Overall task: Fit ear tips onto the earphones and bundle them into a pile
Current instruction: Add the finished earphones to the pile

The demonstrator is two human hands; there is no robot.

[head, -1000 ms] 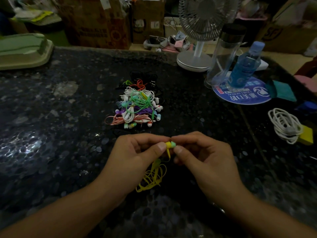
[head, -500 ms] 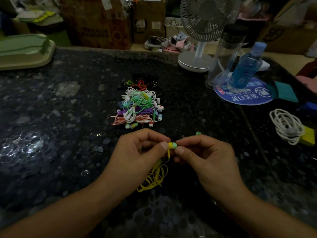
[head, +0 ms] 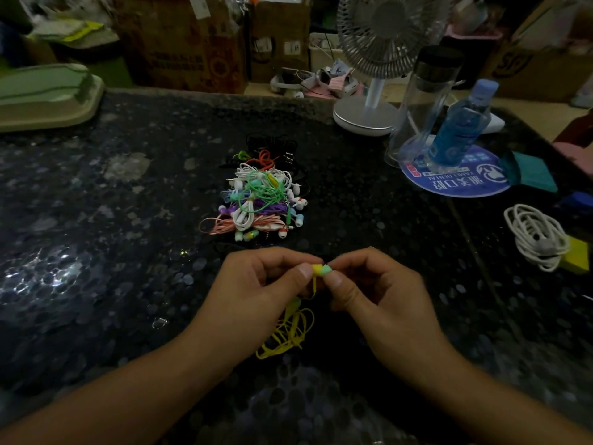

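My left hand [head: 256,293] pinches a yellow earbud [head: 316,269] between thumb and fingers. My right hand [head: 378,293] pinches a pale green ear tip [head: 326,270] against the earbud's end. The yellow cable [head: 288,332] hangs from the earbud in loose loops onto the dark table below my hands. Beyond my hands lies a pile of bundled earphones [head: 260,200] in white, green, purple, pink, orange and black.
A white fan [head: 369,114] stands at the back, with a clear tumbler [head: 423,101] and a blue bottle [head: 459,126] on a round blue mat [head: 455,184] to its right. A coiled white cable [head: 536,236] lies at the right, a green tray [head: 45,94] at the far left.
Both hands stay together on the earbud and tip with only slight finger shifts. The small green ring seen on the table above my right hand half a second ago is now hidden.
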